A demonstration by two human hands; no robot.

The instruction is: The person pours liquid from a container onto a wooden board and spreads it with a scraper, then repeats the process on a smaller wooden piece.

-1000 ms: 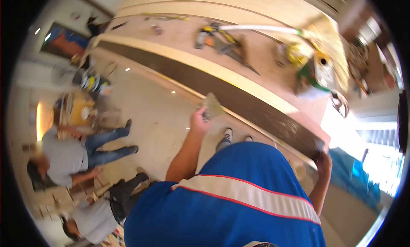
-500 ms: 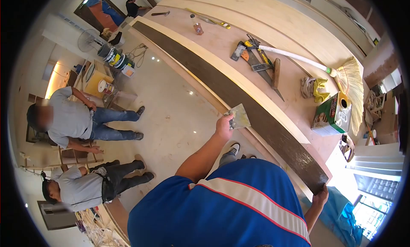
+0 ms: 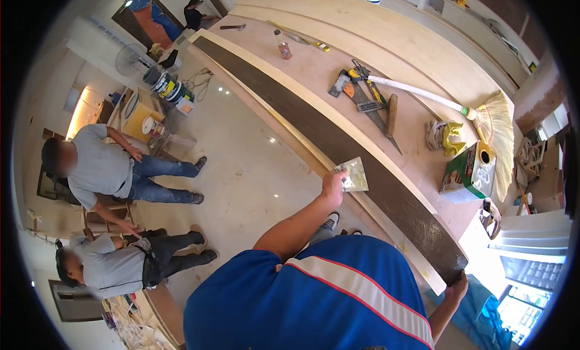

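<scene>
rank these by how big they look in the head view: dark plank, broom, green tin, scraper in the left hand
1. dark plank, longest by far; the right hand grips its near end
2. broom
3. green tin
4. scraper, held in the left hand; close to the tin in apparent size, so this order is unsure

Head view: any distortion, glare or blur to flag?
Head view: strong fisheye, so the long dark board looks bowed and black corners frame the picture; the sunlit patch at lower right is blown out; the left hand and scraper are sharp.
</scene>
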